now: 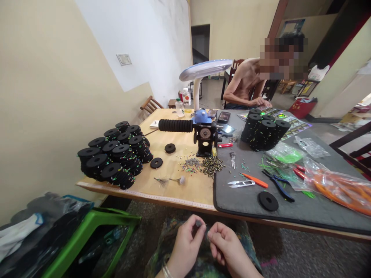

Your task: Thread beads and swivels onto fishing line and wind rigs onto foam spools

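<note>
My left hand point(187, 239) is above my lap, just off the table's front edge. Thumb and forefinger pinch a small dark grey piece point(198, 223), too small to name. Close beside it, my right hand point(224, 243) is closed, thumb against the fingers; what it pinches, if anything, I cannot make out. The two sets of fingertips nearly meet. On the table beyond lie two feathery tufts point(181, 180), a pile of small dark-and-gold beads point(213, 166), silver thread snips point(241, 183) and a black foam ring point(268, 200).
Stacks of black foam spools point(111, 172) stand at the left, more spools point(266, 129) at the right. A winding device point(205, 139) and a lamp point(199, 71) are mid-table. Blue pliers point(279, 185) and bagged orange strands point(336, 189) lie right. Across sits another person point(246, 85).
</note>
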The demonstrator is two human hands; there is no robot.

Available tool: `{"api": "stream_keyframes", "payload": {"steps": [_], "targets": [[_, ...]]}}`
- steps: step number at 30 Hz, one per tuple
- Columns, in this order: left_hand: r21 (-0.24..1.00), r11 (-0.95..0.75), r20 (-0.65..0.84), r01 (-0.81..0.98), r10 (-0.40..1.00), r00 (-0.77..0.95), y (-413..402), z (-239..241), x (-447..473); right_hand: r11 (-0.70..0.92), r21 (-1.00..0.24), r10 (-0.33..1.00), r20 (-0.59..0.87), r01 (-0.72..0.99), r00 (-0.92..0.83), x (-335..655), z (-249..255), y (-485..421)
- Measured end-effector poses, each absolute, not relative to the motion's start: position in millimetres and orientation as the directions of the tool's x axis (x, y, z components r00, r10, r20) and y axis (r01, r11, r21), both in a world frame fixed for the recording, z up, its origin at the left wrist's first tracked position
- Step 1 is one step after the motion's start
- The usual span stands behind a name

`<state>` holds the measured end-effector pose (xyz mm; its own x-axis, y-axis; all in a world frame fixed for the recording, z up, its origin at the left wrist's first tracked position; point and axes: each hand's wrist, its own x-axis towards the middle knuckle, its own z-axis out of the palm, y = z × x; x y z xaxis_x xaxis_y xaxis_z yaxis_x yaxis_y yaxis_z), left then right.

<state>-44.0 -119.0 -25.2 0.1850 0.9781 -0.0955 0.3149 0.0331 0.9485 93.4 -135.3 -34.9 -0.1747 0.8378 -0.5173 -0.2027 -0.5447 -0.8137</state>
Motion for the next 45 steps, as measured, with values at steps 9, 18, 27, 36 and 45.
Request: {"api": "stream_keyframes", "payload": {"steps": [9, 18, 27, 36, 45], "targets": [[0.952, 0.022, -0.080, 0.307, 0.980, 0.181, -117.7, -23.5, -43.6, -0.547, -0.812, 0.835, -0.510, -0.203, -0.208, 92.2, -35.9, -137.1], [0.914, -0.086, -0.009, 0.396, 0.972, 0.234, -119.7, -19.7, -45.0, -0.562, -0.792, 0.827, -0.535, -0.237, -0.174, 93.7, -35.6, -133.4], [0.899, -0.142, 0.019, 0.414, 0.958, 0.286, -122.3, -15.9, -45.1, -0.490, -0.846, 0.871, -0.472, -0.209, -0.133, 96.3, -36.6, -131.6], [0.951, 0.043, -0.135, 0.308, 0.949, 0.284, -121.5, -18.6, -42.3, -0.473, -0.831, 0.878, -0.472, -0.293, -0.080, 101.1, -38.5, -129.4], [0.918, 0.005, -0.101, 0.396, 0.970, 0.222, -120.3, -20.1, -38.9, -0.427, -0.878, 0.904, -0.420, -0.214, -0.083, 97.1, -36.2, -130.2]]}}
